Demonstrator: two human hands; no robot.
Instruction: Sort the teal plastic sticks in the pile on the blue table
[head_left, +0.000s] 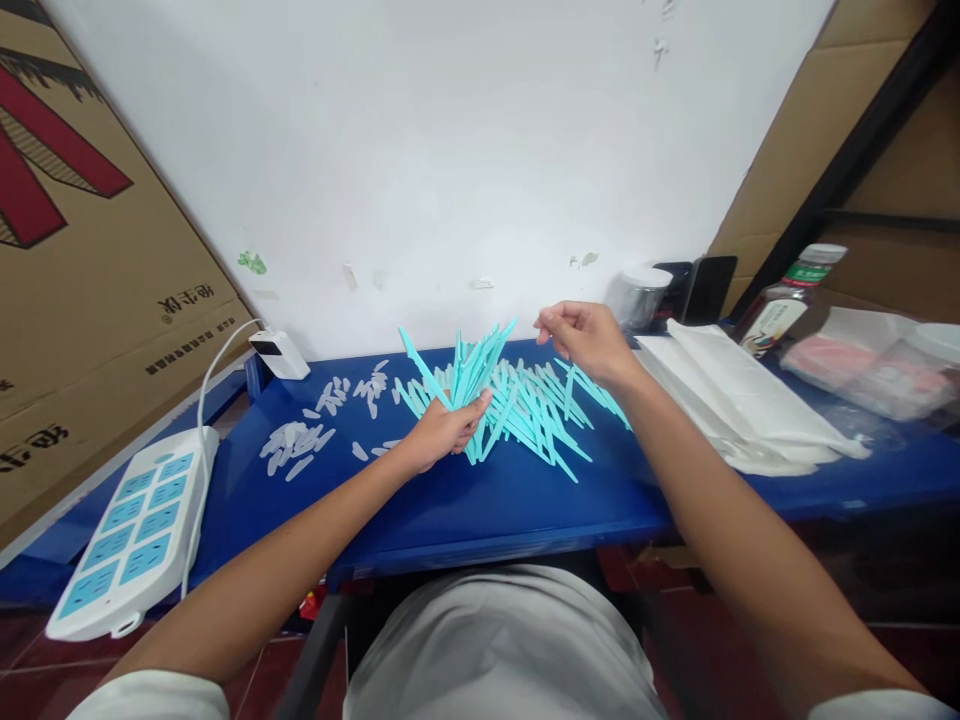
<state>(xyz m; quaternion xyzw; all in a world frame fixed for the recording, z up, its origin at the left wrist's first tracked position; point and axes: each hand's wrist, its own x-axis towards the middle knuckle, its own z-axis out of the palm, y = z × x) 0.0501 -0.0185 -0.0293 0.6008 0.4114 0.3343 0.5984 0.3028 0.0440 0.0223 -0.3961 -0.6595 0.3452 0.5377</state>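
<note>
My left hand [444, 432] is closed around a bundle of slim turquoise plastic sticks [472, 368], shaped like eyebrow razors, which fan upward from the fist. One stick splays out to the left of the bunch. Beside and behind this hand lies a loose heap of the same sticks [529, 410] on the blue table [495, 510]. My right hand [589, 335] is raised over the right end of the heap, with thumb and fingertips pinched together. Whether anything is between those fingertips, I cannot make out. Small translucent, cap-like pieces [292, 445] are scattered left of my left hand.
White flat pouches [750, 395] are stacked on the right, near a bottle [787, 295] and a lidded jar [641, 297]. A power strip [135, 530] with a white cable and a small white device [279, 354] stand left. A white wall [450, 180] borders the table's back.
</note>
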